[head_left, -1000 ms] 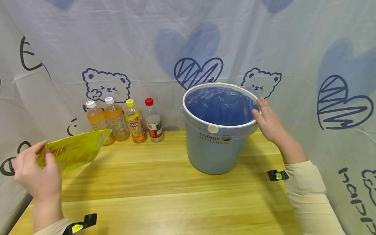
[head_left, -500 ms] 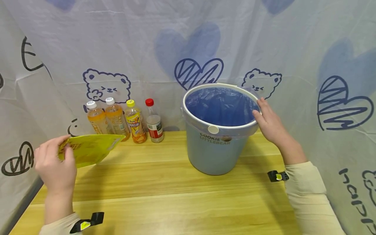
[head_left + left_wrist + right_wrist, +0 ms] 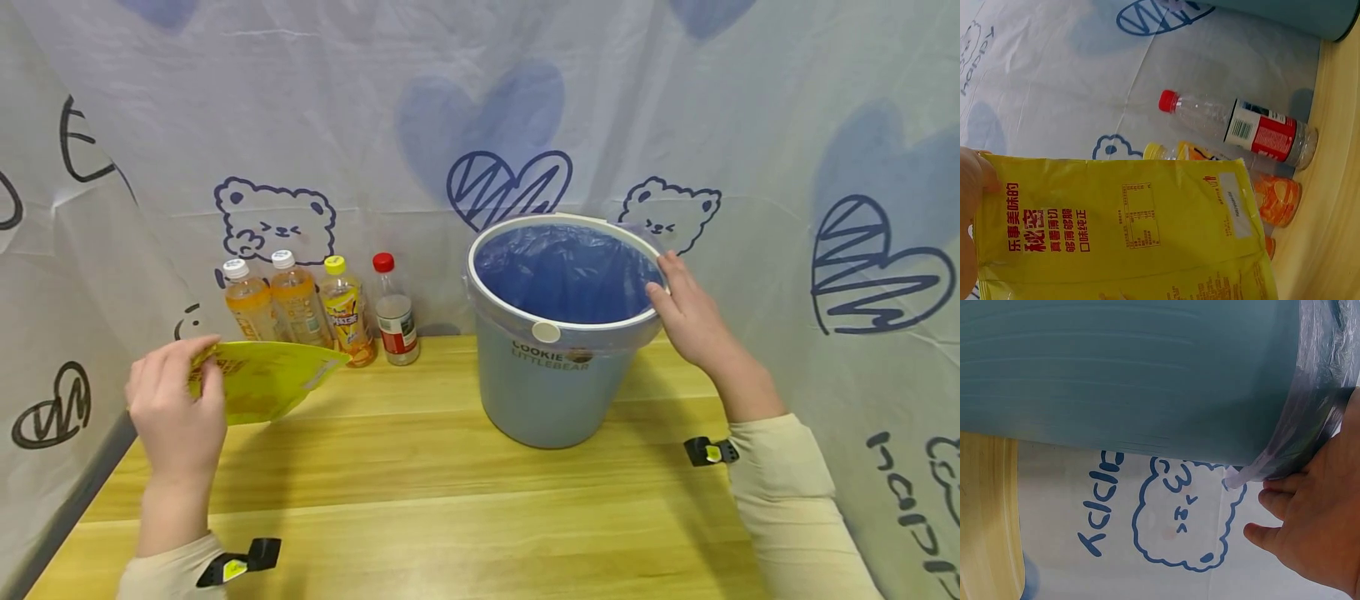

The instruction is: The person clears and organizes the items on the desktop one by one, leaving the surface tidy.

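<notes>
My left hand (image 3: 177,398) pinches one end of a yellow chip bag (image 3: 273,379), which is held out flat above the table at the left. Red printing covers the bag's face (image 3: 1129,231) in the left wrist view. At the right, my right hand (image 3: 693,315) rests with fairly straight fingers against the rim of a blue-grey trash bin (image 3: 555,392). A thin plastic liner (image 3: 562,258) lines the bin and folds over its white rim. In the right wrist view the fingers (image 3: 1279,500) lie at the liner's folded edge.
Behind the bag stand two white-capped bottles (image 3: 296,296) with orange labels, partly hidden by it. Beside them are a yellow-capped bottle (image 3: 345,317) and a red-capped clear bottle (image 3: 395,321). A patterned cloth (image 3: 360,100) hangs behind the wooden table (image 3: 420,525).
My left hand has carried the chip bag to the right, and the bag has tipped flatter, now overlapping the lower parts of the bottles. The right hand and the bin have stayed put.
</notes>
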`<state>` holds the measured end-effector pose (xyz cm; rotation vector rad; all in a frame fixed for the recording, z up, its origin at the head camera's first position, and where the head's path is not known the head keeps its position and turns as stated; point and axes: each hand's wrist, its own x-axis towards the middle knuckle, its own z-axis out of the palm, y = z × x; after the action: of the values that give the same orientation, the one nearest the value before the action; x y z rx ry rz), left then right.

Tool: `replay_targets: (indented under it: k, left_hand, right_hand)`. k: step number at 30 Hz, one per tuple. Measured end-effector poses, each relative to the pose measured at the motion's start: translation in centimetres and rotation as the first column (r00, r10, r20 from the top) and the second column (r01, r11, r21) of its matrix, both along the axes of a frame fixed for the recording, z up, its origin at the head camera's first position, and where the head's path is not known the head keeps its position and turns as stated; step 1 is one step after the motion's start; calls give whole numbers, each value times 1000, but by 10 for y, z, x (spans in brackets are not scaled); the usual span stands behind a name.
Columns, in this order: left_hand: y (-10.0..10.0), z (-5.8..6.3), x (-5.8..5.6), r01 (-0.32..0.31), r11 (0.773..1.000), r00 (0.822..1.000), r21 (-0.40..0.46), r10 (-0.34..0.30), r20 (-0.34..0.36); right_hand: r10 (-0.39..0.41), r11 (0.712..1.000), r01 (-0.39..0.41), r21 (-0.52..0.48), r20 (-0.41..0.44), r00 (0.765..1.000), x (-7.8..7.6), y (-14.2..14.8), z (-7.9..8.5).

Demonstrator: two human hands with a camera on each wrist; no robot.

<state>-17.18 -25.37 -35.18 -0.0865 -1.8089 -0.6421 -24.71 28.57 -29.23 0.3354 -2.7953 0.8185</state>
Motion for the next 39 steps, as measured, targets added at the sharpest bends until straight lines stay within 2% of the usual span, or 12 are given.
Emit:
replay_targets:
  k: [14,19,25,39]
  left_hand:
    - [24,11,-12,89,993,996,-80,-91,-22]
    - [30,15,-16,107,990,992,-93,-113,-64]
    - [33,20,-19,117,987,989,-112,-126,-79]
    - [37,33,-18,131,991,983,-40,-135,-127]
  right_hand:
    - [-5,1000,5,-2,-5,1000,-1,1,-2]
    - [-3,1000,3,-7,-6,1000,-1,1,-2]
    - [-6,1000,6,-3,-1,1000,-1,0,-1]
    - [-4,1000,4,-5,-7,1000,-1,0,-1]
